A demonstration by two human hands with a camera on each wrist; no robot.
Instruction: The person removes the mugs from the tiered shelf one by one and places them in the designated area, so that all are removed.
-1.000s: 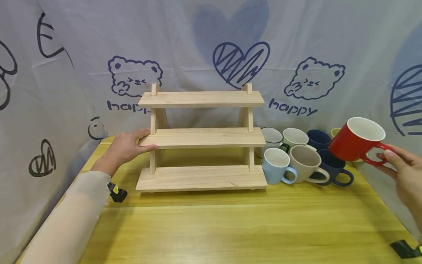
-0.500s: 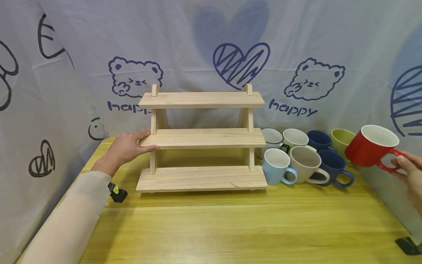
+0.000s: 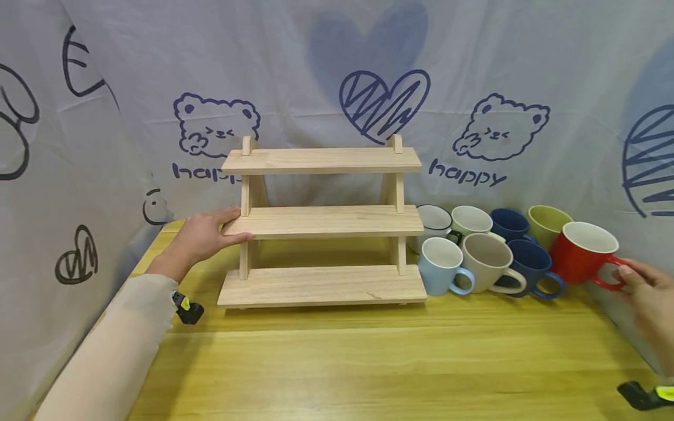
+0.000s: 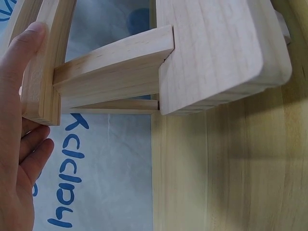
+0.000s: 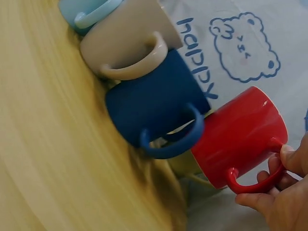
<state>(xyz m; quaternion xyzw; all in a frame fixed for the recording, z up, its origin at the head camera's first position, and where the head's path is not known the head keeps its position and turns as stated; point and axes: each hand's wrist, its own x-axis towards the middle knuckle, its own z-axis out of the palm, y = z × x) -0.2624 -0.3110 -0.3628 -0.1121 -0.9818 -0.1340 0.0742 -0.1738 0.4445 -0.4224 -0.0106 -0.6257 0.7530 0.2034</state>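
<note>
My right hand (image 3: pixel 645 295) pinches the handle of a red mug (image 3: pixel 581 251) with a white inside. In the right wrist view the red mug (image 5: pixel 240 137) hangs tilted, its base above the table and beside a dark blue mug (image 5: pixel 156 98). My left hand (image 3: pixel 202 237) grips the left end of the middle board on a three-tier wooden shelf (image 3: pixel 326 221). The left wrist view has the thumb of that hand (image 4: pixel 17 125) on one face of the board (image 4: pixel 45 77) and the fingers curled round its end.
Right of the shelf stand a light blue mug (image 3: pixel 441 266), a beige mug (image 3: pixel 484 266), a black-rimmed mug (image 3: pixel 432 219), a pale green mug (image 3: pixel 471 219), another dark blue mug (image 3: pixel 508 222) and an olive green mug (image 3: pixel 547 222). A printed curtain (image 3: pixel 316 76) hangs behind the wooden table (image 3: pixel 368 356).
My right hand carried the red mug to the right, uncovering the olive green mug, then lowered it and brought it back left beside the dark blue mug. The left hand stays on the shelf.
</note>
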